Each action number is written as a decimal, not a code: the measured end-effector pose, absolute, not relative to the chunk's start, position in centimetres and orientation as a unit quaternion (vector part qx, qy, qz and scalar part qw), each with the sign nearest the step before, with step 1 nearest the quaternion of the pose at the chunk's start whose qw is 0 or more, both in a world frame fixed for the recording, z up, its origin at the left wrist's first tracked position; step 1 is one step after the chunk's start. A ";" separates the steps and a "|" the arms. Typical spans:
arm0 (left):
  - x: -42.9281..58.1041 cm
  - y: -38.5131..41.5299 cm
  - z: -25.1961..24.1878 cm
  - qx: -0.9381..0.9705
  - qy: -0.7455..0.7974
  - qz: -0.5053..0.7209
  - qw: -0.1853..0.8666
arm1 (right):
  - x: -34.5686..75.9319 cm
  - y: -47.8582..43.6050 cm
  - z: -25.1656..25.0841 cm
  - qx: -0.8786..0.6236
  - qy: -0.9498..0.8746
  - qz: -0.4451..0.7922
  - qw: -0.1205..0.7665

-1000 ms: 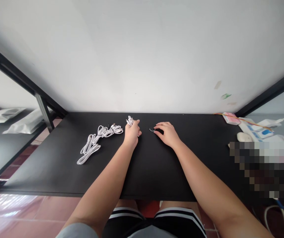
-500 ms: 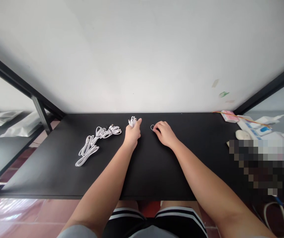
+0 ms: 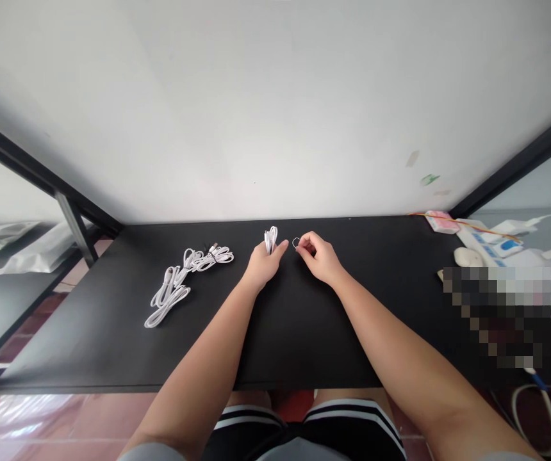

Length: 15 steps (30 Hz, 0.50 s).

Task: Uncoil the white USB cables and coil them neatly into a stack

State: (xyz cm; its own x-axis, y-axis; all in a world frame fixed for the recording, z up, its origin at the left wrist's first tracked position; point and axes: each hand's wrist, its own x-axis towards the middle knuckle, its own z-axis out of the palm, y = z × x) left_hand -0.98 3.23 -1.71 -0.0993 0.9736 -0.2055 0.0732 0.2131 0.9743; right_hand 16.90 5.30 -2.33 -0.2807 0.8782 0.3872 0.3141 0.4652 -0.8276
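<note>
A coiled white cable pokes up out of my left hand, whose fingers are wrapped round it. Just to the right, my right hand pinches a thin, light-coloured loop, perhaps a tie; its exact kind is too small to tell. The loop and the cable are apart. Left of my hands, several white cables lie bundled on the black desk, among them a bundle with a visible plug and a longer coil nearer to me.
The black desk meets a white wall at the back. On the right lie a pink box, a white mouse, a power strip with plugs and cords, and a blurred-out patch. Black frame bars slant up at both sides.
My left hand has moved right with the coiled cable, closer to my right hand. My right hand keeps its pinch on the loop and has hardly moved. The view has shifted slightly.
</note>
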 end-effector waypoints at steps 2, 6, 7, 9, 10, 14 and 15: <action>-1.1 3.3 -1.9 0.472 0.595 0.426 0.492 | 16.9 5.4 -2.4 -0.402 -0.713 0.355 0.452; -1.2 3.3 -2.1 0.501 0.571 0.397 0.515 | 17.0 5.8 -2.6 -0.384 -0.636 0.485 0.461; -1.2 3.3 -2.0 0.505 0.566 0.393 0.520 | 17.1 5.9 -2.6 -0.376 -0.616 0.516 0.462; -1.2 3.2 -1.9 0.511 0.559 0.381 0.530 | 17.1 5.8 -2.5 -0.360 -0.582 0.562 0.464; -1.1 3.1 -1.8 0.518 0.560 0.372 0.529 | 17.1 5.7 -2.5 -0.352 -0.570 0.579 0.465; -1.0 2.8 -1.3 0.603 0.590 0.324 0.429 | 16.8 5.3 -2.3 -0.327 -0.550 0.622 0.451; -1.0 2.7 -1.2 0.627 0.597 0.313 0.390 | 16.7 5.2 -2.3 -0.325 -0.552 0.625 0.446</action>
